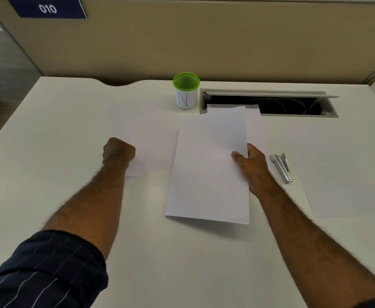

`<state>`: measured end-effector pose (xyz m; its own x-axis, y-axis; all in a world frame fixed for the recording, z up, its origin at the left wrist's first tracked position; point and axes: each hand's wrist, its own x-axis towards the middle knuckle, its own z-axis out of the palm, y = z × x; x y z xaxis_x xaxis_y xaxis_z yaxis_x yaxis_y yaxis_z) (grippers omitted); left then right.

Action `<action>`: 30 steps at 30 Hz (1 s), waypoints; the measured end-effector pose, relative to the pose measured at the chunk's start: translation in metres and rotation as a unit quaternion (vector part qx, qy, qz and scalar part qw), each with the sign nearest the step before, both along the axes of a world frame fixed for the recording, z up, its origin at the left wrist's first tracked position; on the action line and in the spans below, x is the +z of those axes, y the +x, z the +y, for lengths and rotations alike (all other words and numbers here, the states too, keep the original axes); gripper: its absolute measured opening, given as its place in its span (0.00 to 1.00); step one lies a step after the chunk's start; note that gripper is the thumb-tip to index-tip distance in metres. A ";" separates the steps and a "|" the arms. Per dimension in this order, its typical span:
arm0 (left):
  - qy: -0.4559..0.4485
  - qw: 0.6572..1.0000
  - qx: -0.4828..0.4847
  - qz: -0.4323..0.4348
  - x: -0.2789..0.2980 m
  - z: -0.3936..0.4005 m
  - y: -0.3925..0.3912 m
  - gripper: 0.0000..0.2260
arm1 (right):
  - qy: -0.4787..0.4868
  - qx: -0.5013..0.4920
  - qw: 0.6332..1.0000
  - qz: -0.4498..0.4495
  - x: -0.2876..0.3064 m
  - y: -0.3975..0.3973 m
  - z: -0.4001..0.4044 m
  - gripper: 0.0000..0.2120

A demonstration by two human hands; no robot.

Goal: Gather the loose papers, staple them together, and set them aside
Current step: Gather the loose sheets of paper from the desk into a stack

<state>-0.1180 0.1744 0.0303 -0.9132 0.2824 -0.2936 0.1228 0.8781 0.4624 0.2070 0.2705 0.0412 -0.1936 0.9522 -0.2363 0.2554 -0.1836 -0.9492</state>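
My right hand (252, 167) grips the right edge of a white sheet (206, 174), thumb on top, and holds it lifted and tilted above the desk; a second sheet's edge shows behind its top. My left hand (118, 152) is curled over the near corner of another white sheet (151, 141) that lies flat at centre left. A further sheet (337, 174) lies flat on the right. Just right of my right hand rests a silver stapler (281, 167).
A white cup with a green rim (186, 92) stands at the back centre of the white desk (48, 152). Right of it is an open cable hatch (271, 103). A beige partition runs behind the desk.
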 end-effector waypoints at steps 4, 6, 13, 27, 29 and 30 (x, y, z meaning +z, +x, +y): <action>0.052 0.997 -0.030 0.039 0.012 -0.018 -0.007 0.16 | 0.007 -0.004 1.000 0.008 0.005 0.004 -0.002 0.11; 0.096 0.994 -0.038 0.049 0.022 -0.025 -0.011 0.14 | 0.011 -0.005 1.000 0.011 0.007 0.005 -0.004 0.10; 0.282 0.957 -0.004 0.069 0.071 -0.066 -0.005 0.13 | 0.038 -0.020 0.999 -0.004 0.022 0.012 -0.015 0.10; 0.406 0.866 -0.103 -0.273 0.111 -0.126 0.089 0.06 | 0.033 0.015 0.996 0.087 0.065 0.022 -0.045 0.11; 0.390 0.871 -0.105 -0.281 0.106 -0.128 0.102 0.06 | 0.041 0.036 0.994 0.091 0.071 0.023 -0.050 0.12; 0.382 0.872 -0.109 -0.285 0.103 -0.129 0.107 0.07 | 0.048 0.047 0.994 0.088 0.074 0.023 -0.051 0.13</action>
